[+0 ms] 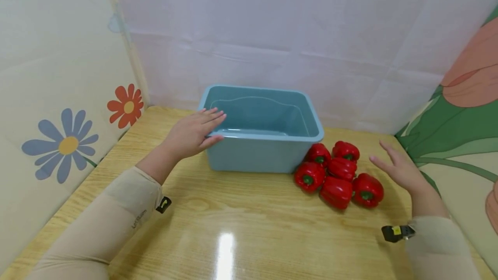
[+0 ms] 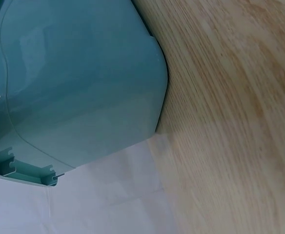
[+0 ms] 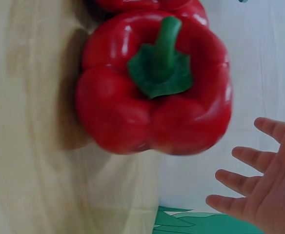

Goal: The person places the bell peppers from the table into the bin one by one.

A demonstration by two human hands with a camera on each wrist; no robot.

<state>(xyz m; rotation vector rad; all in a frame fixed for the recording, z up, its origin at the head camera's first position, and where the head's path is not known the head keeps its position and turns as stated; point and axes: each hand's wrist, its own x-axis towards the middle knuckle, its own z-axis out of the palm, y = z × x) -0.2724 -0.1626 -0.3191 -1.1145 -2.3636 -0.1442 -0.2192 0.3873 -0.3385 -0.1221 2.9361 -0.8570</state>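
A blue-green plastic bin (image 1: 253,154) stands on the table, its open top facing up. My left hand (image 1: 192,133) lies over the bin's left rim with its fingers extended. In the left wrist view the bin's side (image 2: 93,87) fills much of the picture, and only a sliver of the hand shows at the left edge. Several red bell peppers (image 1: 336,192) are bunched against the bin's right front corner. My right hand (image 1: 400,170) hovers to the right of them, fingers spread and holding nothing. The right wrist view shows the nearest bell pepper (image 3: 113,107), green stem outward, beside that hand.
The wood-grain table (image 1: 218,211) carries a bright light reflection near its front. White sheeting (image 1: 272,25) hangs behind the bin. Flower-printed panels (image 1: 58,81) flank the table on the left and right.
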